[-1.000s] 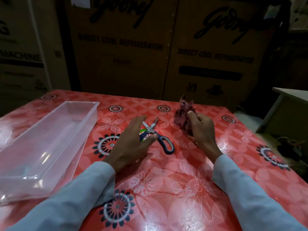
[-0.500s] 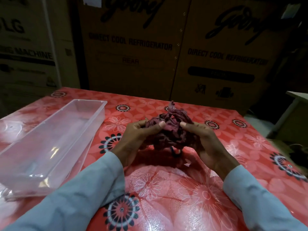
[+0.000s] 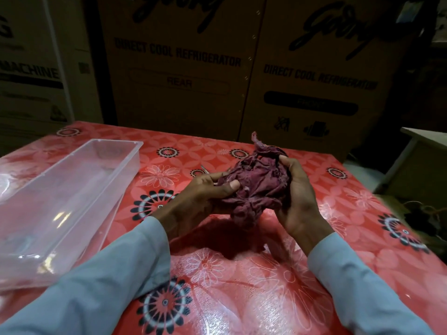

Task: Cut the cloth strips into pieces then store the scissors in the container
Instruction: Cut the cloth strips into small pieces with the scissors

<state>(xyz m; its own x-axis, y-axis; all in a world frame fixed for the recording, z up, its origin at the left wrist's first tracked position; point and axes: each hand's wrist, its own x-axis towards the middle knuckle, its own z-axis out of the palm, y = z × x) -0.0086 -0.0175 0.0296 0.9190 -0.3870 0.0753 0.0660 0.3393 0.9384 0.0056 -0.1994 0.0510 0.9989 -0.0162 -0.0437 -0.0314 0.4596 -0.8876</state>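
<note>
A tangled bundle of maroon cloth strips (image 3: 256, 187) is held up over the middle of the red flowered table (image 3: 242, 281). My left hand (image 3: 203, 197) grips its left side, thumb pressed into the cloth. My right hand (image 3: 300, 201) cups the right side with fingers curled over the top. Only the metal tip of the scissors (image 3: 204, 168) shows on the table behind my left hand; the rest is hidden. The clear plastic container (image 3: 72, 189) stands on the left, with nothing visible in it.
Large cardboard appliance boxes (image 3: 183, 64) stand close behind the table's far edge. A pale small table (image 3: 425, 141) sits off the right side, with dark cables on the floor near it.
A second ago my left hand lay on the scissors and only my right held the cloth. Both hands now hold the bundle, lifted and shifted slightly right; the scissors stay on the table.
</note>
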